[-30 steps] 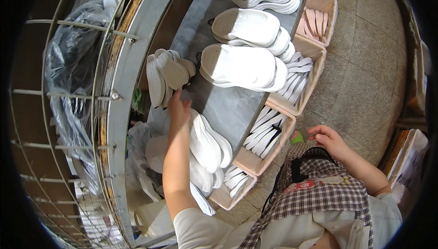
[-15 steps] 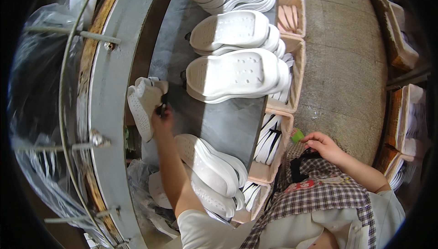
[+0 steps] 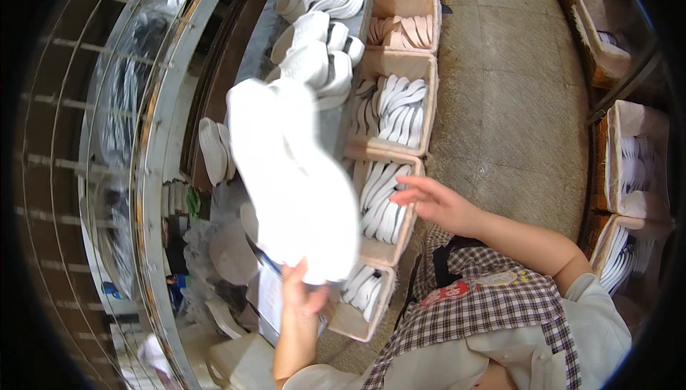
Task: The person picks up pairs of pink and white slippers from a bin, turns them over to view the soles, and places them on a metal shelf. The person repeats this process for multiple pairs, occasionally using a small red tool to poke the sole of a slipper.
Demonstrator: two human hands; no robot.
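Note:
My left hand (image 3: 301, 294) grips the near end of a stack of white shoe soles (image 3: 289, 176), lifted close to the camera and blurred, slanting up to the left. My right hand (image 3: 436, 203) is open with fingers spread, hovering beside a cardboard box of white insoles (image 3: 389, 201) and touching nothing. Behind the lifted stack, more white soles (image 3: 314, 58) lie on the grey work surface (image 3: 261, 40).
Cardboard boxes of white insoles (image 3: 400, 108) and pinkish ones (image 3: 404, 29) line the table's right side. More boxes (image 3: 632, 161) stand across the concrete floor (image 3: 514, 104). A metal rail with wire racks (image 3: 153, 176) and plastic bags (image 3: 128, 104) runs at left.
My left hand has lifted the white soles off the work surface and drawn them up toward the camera. My right hand has moved up and left toward the insole box.

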